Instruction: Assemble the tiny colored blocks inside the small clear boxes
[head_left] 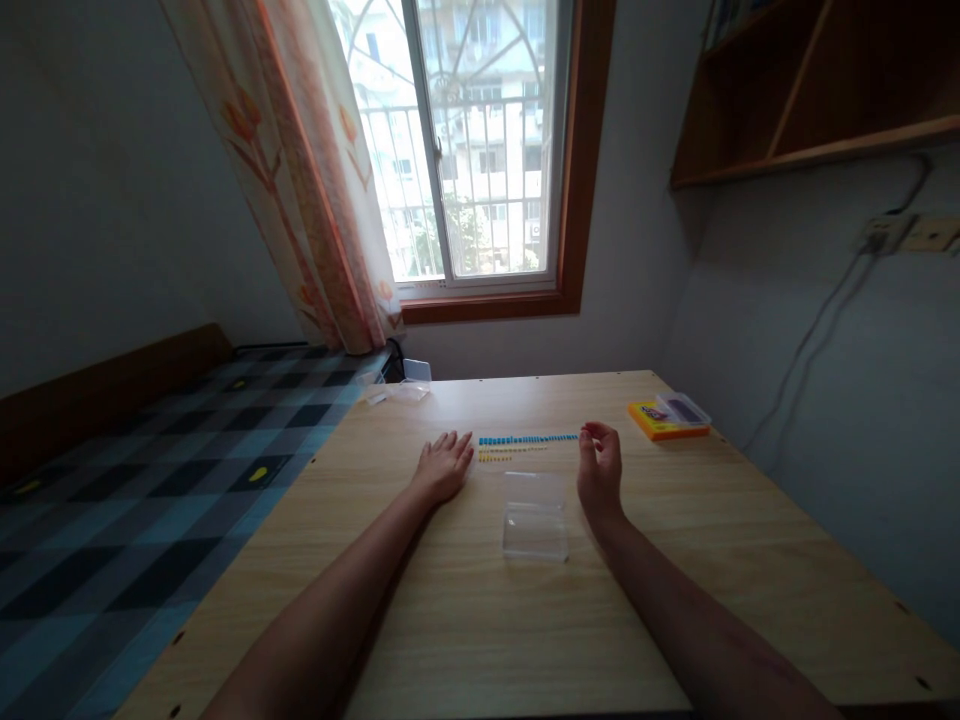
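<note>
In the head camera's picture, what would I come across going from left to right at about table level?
Checkered bedding → left hand → row of small blue pieces → right hand → yellow-orange box → wall sockets.

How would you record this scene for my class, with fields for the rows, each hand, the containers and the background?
Rows: blue row, longest; two shorter yellow rows, nearer the person
Left hand: spread palm-down on the table, left of the rows
Right hand: at the right end of the blue row; grip unclear
Containers: clear box, nearer the person than the rows; yellow-orange box, near the table's right edge
Background: window, curtain
</note>
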